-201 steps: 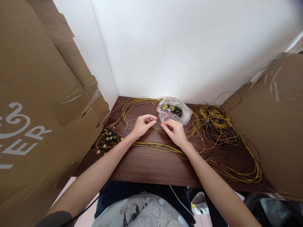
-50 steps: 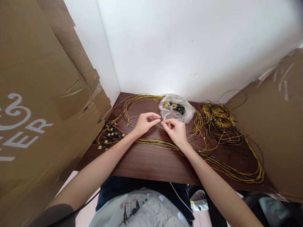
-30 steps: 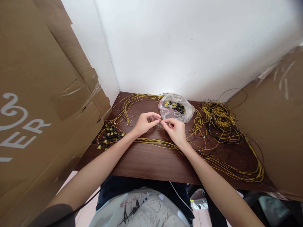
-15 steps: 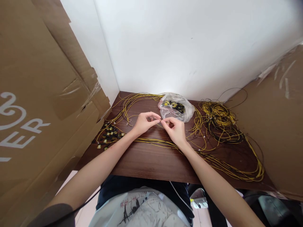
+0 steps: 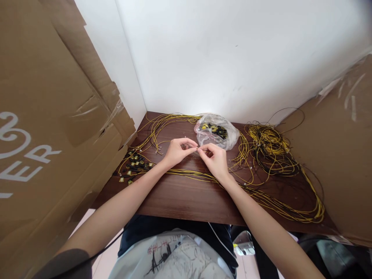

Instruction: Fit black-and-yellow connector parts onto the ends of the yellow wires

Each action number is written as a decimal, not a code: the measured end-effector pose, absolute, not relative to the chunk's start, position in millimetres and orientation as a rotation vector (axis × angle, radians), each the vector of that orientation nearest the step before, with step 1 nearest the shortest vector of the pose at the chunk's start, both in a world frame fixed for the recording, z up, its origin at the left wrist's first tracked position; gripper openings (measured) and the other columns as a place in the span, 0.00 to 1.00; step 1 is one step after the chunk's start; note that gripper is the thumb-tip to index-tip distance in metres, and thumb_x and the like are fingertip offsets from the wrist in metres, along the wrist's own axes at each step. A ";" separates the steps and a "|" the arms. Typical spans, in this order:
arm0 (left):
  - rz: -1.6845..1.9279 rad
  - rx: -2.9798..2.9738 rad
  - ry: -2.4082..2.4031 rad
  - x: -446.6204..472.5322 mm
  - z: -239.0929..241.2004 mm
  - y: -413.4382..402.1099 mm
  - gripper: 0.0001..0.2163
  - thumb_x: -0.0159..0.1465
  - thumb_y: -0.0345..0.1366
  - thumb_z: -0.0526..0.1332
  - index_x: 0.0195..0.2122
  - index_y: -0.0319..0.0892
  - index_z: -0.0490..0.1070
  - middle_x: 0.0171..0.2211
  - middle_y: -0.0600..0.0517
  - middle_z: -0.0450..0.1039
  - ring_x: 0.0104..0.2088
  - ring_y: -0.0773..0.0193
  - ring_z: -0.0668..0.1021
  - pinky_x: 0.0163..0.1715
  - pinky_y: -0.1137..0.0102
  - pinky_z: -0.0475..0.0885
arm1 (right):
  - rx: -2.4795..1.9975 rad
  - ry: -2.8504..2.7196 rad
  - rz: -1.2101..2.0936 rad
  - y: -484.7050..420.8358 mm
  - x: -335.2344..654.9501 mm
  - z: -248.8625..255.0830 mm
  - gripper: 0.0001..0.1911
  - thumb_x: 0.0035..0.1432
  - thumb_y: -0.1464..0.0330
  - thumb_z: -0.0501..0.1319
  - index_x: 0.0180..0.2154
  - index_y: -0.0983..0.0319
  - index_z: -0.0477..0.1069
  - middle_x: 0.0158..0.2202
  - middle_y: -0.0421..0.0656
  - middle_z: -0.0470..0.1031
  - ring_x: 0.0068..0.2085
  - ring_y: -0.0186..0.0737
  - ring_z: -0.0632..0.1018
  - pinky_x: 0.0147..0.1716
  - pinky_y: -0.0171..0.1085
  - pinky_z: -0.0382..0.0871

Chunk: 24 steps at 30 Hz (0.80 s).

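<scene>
My left hand (image 5: 180, 150) and my right hand (image 5: 213, 155) meet fingertip to fingertip above the middle of the table. Each pinches with thumb and forefinger on a thin wire, mostly hidden by the fingers; its tip is too small to make out. Just behind them sits a clear plastic bag (image 5: 231, 138) with black and yellow small parts (image 5: 215, 131) inside. Under my forearms runs a long bundle of yellow and black wires (image 5: 192, 174). Near my left forearm lie several black pieces with yellow-wrapped ends (image 5: 136, 164).
A tangled heap of yellow and black wires (image 5: 270, 149) lies at the right of the brown table (image 5: 186, 197). More yellow wires (image 5: 162, 123) curve along the back left. Cardboard (image 5: 58, 97) stands on the left, more cardboard (image 5: 337, 155) on the right, and a white wall (image 5: 232, 58) behind.
Almost nothing differs. Both hands stay pinched together at the same spot, with only tiny finger shifts.
</scene>
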<state>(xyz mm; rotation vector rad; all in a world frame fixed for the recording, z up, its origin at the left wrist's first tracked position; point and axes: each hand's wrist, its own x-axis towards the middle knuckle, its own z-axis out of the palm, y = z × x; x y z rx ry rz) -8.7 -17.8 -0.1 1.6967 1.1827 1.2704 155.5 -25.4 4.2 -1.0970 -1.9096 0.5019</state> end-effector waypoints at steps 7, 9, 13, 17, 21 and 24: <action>1.268 1.686 1.154 -9.0 -1.7 -16.0 0.08 0.54 0.35 0.63 0.33 0.37 0.75 0.30 0.49 0.77 0.26 0.68 0.73 0.28 0.73 0.67 | -1.067 -1.896 0.512 -24.4 155.3 5.7 0.07 0.56 0.69 0.58 0.28 0.63 0.73 0.26 0.41 0.73 0.25 0.33 0.69 0.25 0.33 0.62; 1.268 1.674 1.146 -9.2 -2.2 -15.4 0.08 0.55 0.35 0.63 0.34 0.37 0.75 0.31 0.48 0.77 0.29 0.66 0.75 0.31 0.72 0.68 | -1.058 -1.891 0.520 -24.3 155.4 6.1 0.07 0.56 0.69 0.58 0.28 0.63 0.73 0.26 0.41 0.73 0.25 0.33 0.70 0.25 0.33 0.62; 1.280 1.650 1.142 -9.4 -1.9 -15.1 0.08 0.55 0.35 0.63 0.34 0.37 0.75 0.32 0.48 0.77 0.31 0.65 0.76 0.33 0.71 0.69 | -1.045 -1.885 0.510 -24.5 155.9 6.5 0.06 0.56 0.69 0.59 0.30 0.62 0.74 0.28 0.41 0.74 0.25 0.33 0.70 0.26 0.33 0.63; 1.302 1.595 1.119 -8.8 0.4 -16.0 0.08 0.55 0.35 0.63 0.33 0.37 0.75 0.31 0.48 0.77 0.31 0.65 0.77 0.34 0.71 0.69 | -1.046 -1.884 0.493 -24.7 156.4 5.8 0.06 0.56 0.69 0.59 0.33 0.61 0.76 0.30 0.41 0.73 0.26 0.33 0.71 0.27 0.33 0.64; 1.304 1.546 1.095 -8.2 2.9 -17.3 0.08 0.53 0.35 0.64 0.32 0.37 0.75 0.30 0.48 0.77 0.31 0.65 0.77 0.35 0.70 0.70 | -1.044 -1.899 0.474 -25.1 156.2 4.6 0.07 0.56 0.68 0.59 0.33 0.61 0.76 0.29 0.41 0.73 0.25 0.33 0.70 0.26 0.34 0.64; 1.299 1.533 1.102 -7.9 4.5 -18.4 0.08 0.53 0.36 0.65 0.31 0.37 0.75 0.30 0.48 0.77 0.30 0.65 0.77 0.35 0.70 0.70 | -1.052 -1.898 0.459 -25.5 156.1 4.1 0.06 0.56 0.68 0.59 0.33 0.61 0.76 0.29 0.41 0.72 0.25 0.33 0.70 0.27 0.34 0.64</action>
